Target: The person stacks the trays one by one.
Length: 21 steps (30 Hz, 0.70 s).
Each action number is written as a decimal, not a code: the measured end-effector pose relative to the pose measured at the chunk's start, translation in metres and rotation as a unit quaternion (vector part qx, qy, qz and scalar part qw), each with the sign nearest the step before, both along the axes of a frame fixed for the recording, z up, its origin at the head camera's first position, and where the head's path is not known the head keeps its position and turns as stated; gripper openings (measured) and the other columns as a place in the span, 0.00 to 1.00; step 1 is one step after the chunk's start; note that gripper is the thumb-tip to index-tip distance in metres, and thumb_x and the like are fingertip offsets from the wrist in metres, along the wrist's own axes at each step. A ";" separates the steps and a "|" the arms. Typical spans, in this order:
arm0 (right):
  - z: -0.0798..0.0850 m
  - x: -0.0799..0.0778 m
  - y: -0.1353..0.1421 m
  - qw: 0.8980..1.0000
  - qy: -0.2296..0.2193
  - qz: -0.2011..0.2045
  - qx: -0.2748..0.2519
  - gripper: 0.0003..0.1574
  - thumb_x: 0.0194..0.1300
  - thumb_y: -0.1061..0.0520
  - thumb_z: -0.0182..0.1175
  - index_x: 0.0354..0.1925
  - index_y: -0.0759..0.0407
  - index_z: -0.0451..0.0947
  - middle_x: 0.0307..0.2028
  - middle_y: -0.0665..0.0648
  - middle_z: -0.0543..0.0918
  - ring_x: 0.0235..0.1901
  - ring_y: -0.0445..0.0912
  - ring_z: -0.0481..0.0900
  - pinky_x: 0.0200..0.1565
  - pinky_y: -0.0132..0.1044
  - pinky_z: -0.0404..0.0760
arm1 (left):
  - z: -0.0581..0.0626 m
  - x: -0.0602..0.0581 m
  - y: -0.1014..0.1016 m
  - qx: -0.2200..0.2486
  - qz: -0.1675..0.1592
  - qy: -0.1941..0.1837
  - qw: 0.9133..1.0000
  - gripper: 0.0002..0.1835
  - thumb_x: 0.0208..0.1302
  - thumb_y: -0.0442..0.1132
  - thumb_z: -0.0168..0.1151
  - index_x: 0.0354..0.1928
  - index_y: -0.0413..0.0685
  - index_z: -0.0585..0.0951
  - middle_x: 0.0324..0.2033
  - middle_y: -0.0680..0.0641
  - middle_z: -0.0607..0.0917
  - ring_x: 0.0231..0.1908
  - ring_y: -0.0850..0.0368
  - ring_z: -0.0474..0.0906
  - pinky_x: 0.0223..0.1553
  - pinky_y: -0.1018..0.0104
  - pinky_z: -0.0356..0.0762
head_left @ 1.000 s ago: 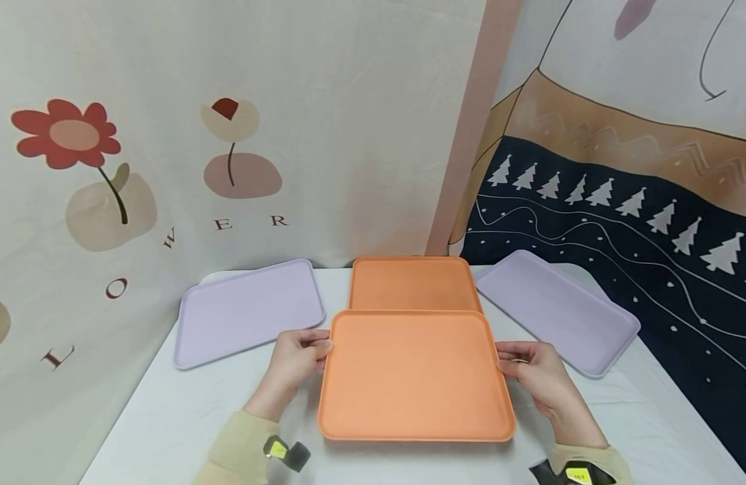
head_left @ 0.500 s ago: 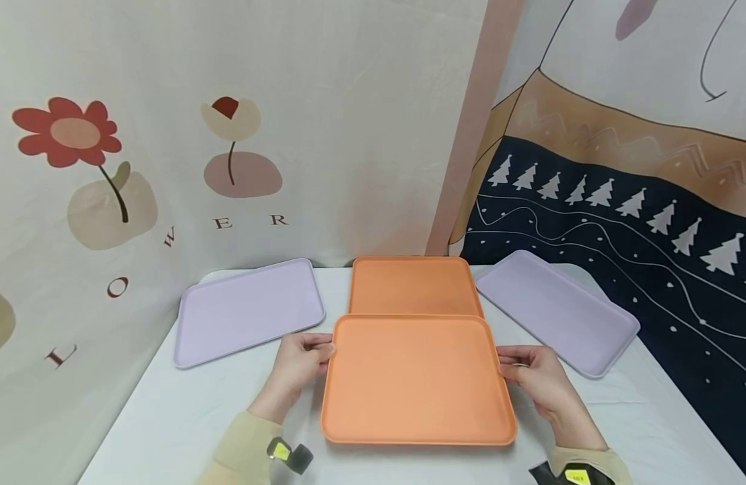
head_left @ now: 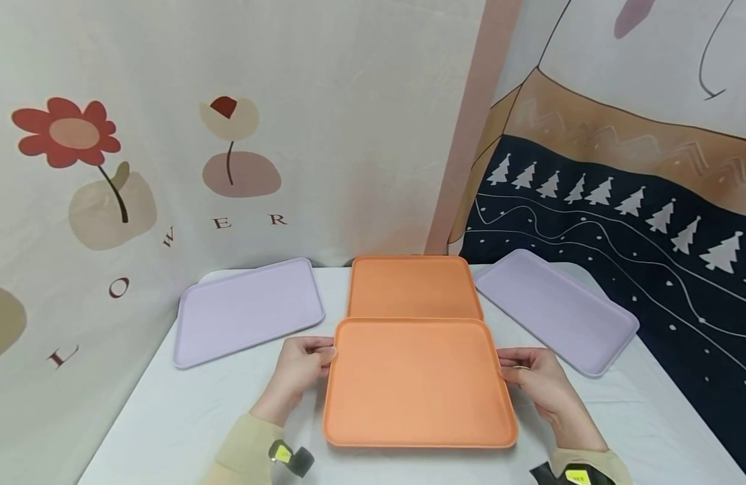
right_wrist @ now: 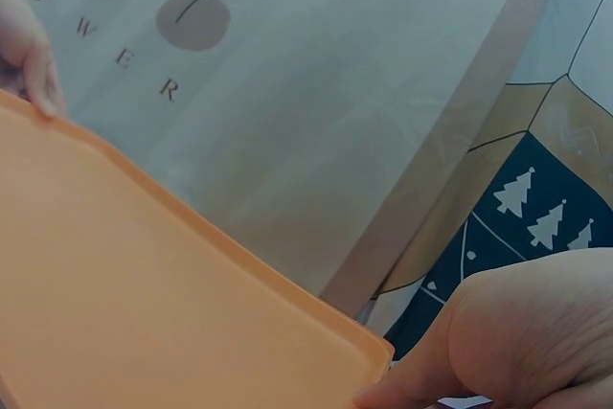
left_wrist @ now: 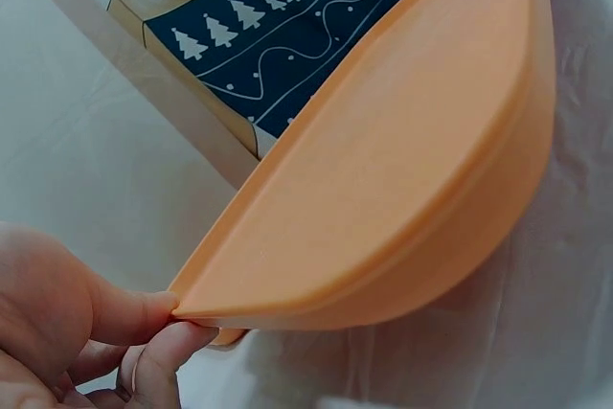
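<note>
The left hand (head_left: pixel 297 367) pinched one side of the orange front tray (head_left: pixel 420 384), thumb above and fingers underneath, closed down to the thickness of the rim. The right hand (head_left: pixel 538 376) pinched the opposite side; its own wrist view hid most of the fingers. Both had only the edge, nearer the tray's far end, so the near end seemed liable to drop if either pinch slackened, and uneven hands could have tipped the whole thing sideways.

The front tray seemed raised off the table (head_left: pixel 646 438), judging by the shadow along it. Its far edge covered part of the rear tray (head_left: pixel 415 286), also orange; whether the two touched could not be told. If they did, pushing forward might have shoved the rear one along.

Farther out, the left purple tray (head_left: pixel 252 313) and right purple tray (head_left: pixel 557 313) lay angled, near enough to be knocked by a wide swing.
</note>
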State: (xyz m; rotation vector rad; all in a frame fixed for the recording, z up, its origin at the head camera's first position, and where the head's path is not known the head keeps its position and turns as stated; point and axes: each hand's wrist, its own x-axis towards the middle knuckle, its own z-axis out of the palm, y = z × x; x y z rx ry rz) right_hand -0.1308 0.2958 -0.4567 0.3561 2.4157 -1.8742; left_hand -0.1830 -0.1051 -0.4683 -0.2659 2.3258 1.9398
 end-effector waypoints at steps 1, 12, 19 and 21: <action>0.000 0.000 0.000 1.000 -0.001 0.000 0.001 0.24 0.64 0.78 0.60 0.59 0.84 0.75 0.45 0.66 0.86 0.40 0.46 0.86 0.40 0.36 0.89 | 0.000 0.000 0.000 0.000 0.000 0.000 1.000 0.11 0.69 0.25 0.65 0.51 0.27 0.86 0.37 0.42 0.88 0.33 0.57 0.83 0.30 0.67 0.85; -0.007 0.000 0.002 1.000 -0.009 -0.004 0.014 0.22 0.64 0.78 0.59 0.57 0.84 0.76 0.43 0.65 0.85 0.38 0.47 0.85 0.39 0.36 0.89 | -0.004 0.003 0.002 -0.003 -0.004 -0.004 1.000 0.11 0.68 0.25 0.66 0.50 0.28 0.86 0.36 0.42 0.88 0.32 0.57 0.84 0.31 0.66 0.86; -0.008 0.000 0.002 1.000 -0.011 -0.001 0.015 0.22 0.64 0.78 0.60 0.57 0.84 0.77 0.43 0.65 0.85 0.38 0.47 0.85 0.39 0.36 0.89 | -0.005 0.007 0.003 -0.007 -0.004 -0.004 1.000 0.11 0.67 0.25 0.66 0.50 0.27 0.86 0.36 0.42 0.88 0.31 0.57 0.84 0.29 0.66 0.86; -0.009 0.000 0.002 1.000 -0.011 0.002 0.019 0.22 0.64 0.79 0.60 0.57 0.85 0.77 0.42 0.65 0.84 0.38 0.47 0.85 0.39 0.36 0.89 | -0.005 0.007 0.003 -0.008 -0.006 -0.006 1.000 0.11 0.67 0.25 0.66 0.50 0.27 0.86 0.36 0.42 0.88 0.31 0.57 0.84 0.29 0.66 0.86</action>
